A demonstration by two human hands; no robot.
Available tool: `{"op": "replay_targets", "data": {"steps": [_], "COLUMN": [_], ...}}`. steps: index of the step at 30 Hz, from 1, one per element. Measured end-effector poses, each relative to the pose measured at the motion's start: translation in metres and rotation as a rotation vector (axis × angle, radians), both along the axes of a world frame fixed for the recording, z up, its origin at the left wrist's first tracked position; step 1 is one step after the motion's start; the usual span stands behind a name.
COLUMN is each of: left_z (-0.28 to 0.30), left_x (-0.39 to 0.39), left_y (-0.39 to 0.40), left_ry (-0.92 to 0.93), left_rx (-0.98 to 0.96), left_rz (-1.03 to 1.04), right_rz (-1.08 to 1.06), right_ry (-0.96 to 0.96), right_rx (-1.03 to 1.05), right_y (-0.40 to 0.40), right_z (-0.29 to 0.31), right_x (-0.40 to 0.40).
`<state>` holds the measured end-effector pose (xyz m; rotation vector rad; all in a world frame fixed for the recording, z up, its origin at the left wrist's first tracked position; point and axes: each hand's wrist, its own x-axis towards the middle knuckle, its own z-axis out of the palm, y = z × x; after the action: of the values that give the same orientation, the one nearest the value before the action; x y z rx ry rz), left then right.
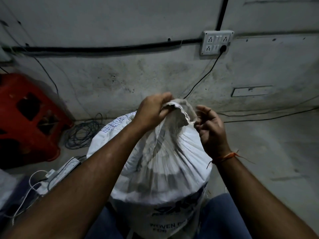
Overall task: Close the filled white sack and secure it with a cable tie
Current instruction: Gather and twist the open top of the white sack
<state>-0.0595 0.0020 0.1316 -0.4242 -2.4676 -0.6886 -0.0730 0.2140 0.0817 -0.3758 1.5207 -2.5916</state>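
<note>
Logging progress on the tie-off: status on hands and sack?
Left hand gripping sack mouth. Right hand pinching its other edge. White sack gathered, not tied; no cable tie visible. Nothing in the way.

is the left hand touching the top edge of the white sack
Touching. The head view shows the left hand pinching the gathered top edge of the white sack, fabric bunched between its fingers.

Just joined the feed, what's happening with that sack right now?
A person is gathering the mouth of the filled white sack. The left hand bunches one side of the rim, and the right hand pinches the other. The neck is pleated but not yet closed, and no cable tie is visible on it.
</note>
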Motion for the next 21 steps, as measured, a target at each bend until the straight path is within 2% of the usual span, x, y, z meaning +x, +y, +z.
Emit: {"op": "replay_targets", "data": {"steps": [3,5,7,9,11,13,18,21], "left_z": [0.018,0.032,0.044,0.05,0.051,0.049,0.029,0.016], "left_x": [-0.004,-0.007,-0.011,-0.016,-0.019,-0.018,-0.014,-0.012], "left_y": [-0.003,-0.002,0.002,0.005,0.006,0.001,-0.016,-0.025], "left_ry": [0.011,0.009,-0.004,-0.028,-0.03,-0.035,-0.152,-0.242], "left_rx": [0.059,0.073,0.069,0.038,0.031,0.038,-0.211,-0.258], "left_rz": [0.066,0.033,-0.005,-0.015,0.0,-0.003,-0.105,-0.116], "right_rz": [-0.034,-0.027,-0.123,-0.247,-0.264,-0.257,-0.238,-0.209], "right_ry": [0.118,0.197,0.277,0.286,0.235,0.197,0.201,0.195], "right_rx": [0.208,0.378,0.487,0.426,0.252,0.167,0.209,0.214], "right_y": [-0.013,-0.024,-0.035,-0.043,-0.043,-0.035,-0.022,-0.022], "right_z": [-0.014,-0.016,-0.011,-0.003,0.008,0.016,0.016,0.01], "right_x": [0.002,0.005,0.006,-0.002,-0.009,-0.015,-0.018,-0.016]}}
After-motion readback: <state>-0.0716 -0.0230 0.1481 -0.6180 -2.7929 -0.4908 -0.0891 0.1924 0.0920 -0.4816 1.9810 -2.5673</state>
